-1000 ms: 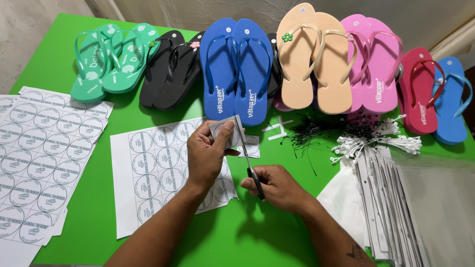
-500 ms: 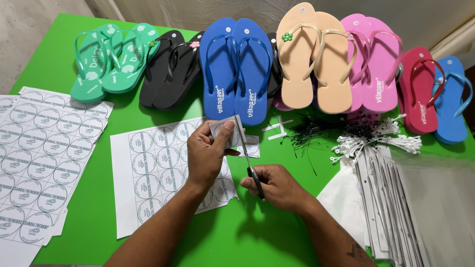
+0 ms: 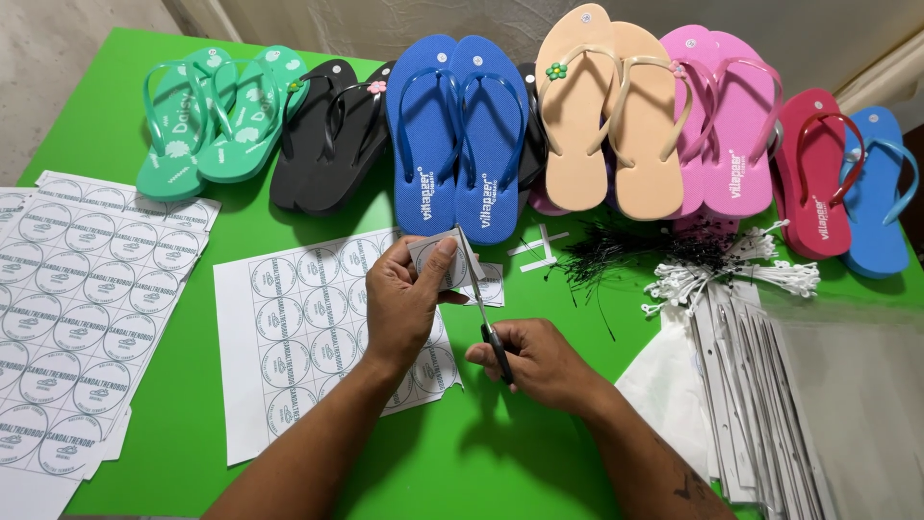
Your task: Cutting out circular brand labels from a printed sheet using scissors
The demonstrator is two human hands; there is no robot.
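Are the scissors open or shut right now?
Open: the scissors in the right hand show blades spread in a narrow V around the paper piece held by the left hand.

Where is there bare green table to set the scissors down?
Bare table shows in front, between the cut label sheet and the clear bags. A narrow strip runs between the two label sheets. Behind the hands, the flip-flops and tag pins crowd it.

Green tabletop [image 3: 500,462] is carrying a row of flip-flops [image 3: 462,135], white sticker sheets [image 3: 87,299], black and white tag fasteners [image 3: 693,265], clear bags [image 3: 837,395].
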